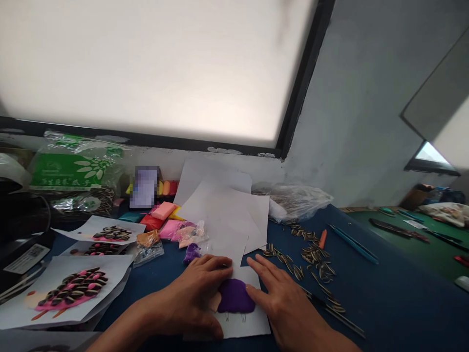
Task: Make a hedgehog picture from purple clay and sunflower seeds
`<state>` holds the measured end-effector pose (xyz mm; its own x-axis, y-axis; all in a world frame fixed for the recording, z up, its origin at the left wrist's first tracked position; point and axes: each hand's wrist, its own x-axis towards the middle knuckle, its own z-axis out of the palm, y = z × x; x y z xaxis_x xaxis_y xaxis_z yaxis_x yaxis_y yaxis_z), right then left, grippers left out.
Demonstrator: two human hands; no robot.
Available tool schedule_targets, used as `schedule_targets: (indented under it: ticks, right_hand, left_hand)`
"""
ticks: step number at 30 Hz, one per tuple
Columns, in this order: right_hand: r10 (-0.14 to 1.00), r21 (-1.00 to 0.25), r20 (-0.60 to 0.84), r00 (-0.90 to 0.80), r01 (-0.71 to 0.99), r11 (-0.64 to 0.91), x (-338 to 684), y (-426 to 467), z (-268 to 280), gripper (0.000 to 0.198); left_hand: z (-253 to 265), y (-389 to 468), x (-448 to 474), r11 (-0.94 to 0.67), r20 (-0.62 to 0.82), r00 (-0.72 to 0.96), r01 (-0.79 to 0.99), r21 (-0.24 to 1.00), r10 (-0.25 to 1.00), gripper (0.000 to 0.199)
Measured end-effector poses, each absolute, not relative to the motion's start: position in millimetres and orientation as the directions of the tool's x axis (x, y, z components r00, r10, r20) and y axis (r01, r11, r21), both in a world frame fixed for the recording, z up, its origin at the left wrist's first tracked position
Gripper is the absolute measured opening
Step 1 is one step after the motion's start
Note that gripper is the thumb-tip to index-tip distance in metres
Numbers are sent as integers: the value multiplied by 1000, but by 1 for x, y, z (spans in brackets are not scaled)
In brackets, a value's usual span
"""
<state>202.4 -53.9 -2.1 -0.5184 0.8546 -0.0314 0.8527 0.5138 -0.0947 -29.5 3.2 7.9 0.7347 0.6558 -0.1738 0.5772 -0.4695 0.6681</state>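
1. Lying flat on the white sheet (pixel 252 328), between both hands: purple clay piece (pixel 236 296). Set in from the sheet's near edge, close to its right edge.
2. Long axis: reads roughly left to right, along the sheet's near edge. Only slightly longer that way, so hard to call.
3. Direction from the fingers: just left of the right thumb, just right of the left palm, nearer to the body than both sets of fingertips.
4. Nearer hand: right hand (pixel 287 296), by a little. Thumb tip at the clay's right end, apparently touching. Other fingers stretched forward, slightly apart, toward the sheet's far right corner. Thumb well away from the fingers; nothing gripped.
5. Left hand (pixel 194 288): placed over the sheet's left side. Fingers loosely curved, tips by the clay's far left corner; thumb well apart, down by the sheet's near edge. Nothing visibly gripped. Contact with the purple: cannot tell.
6. Joined to the clay's left end, partly behind the left hand: peach piece (pixel 215 303). Between clay and near edge: pencil-drawn legs (pixel 234 317).
7. Right of the sheet, toward the table's (pixel 388 303) right edge: striped seeds (pixel 318 259), blue tweezers (pixel 353 243).
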Motion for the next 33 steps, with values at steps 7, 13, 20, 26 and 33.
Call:
schedule_targets:
  ticks: [7, 13, 20, 26, 33]
  right_hand:
    - [842, -93, -101, -531, 847, 523, 203, -55, 5, 45]
    - [833, -95, -122, -540, 842, 532, 209, -56, 2, 54]
    - [843, -95, -65, -534, 844, 527, 212, -56, -6, 65]
    - [847, -76, -208, -489, 872, 484, 202, -56, 12, 70]
    - [864, -146, -174, -472, 880, 452, 206, -52, -2, 72]
  left_hand:
    - [12, 1, -27, -451, -215, 718, 611, 651, 662, 88]
    - [12, 2, -28, -449, -196, 723, 592, 669, 663, 85]
    - [13, 1, -28, -445, -226, 716, 616, 649, 661, 86]
    - [10, 2, -29, -446, -203, 719, 600, 664, 665, 88]
    - [10, 2, -29, -447, -205, 720, 601, 662, 663, 89]
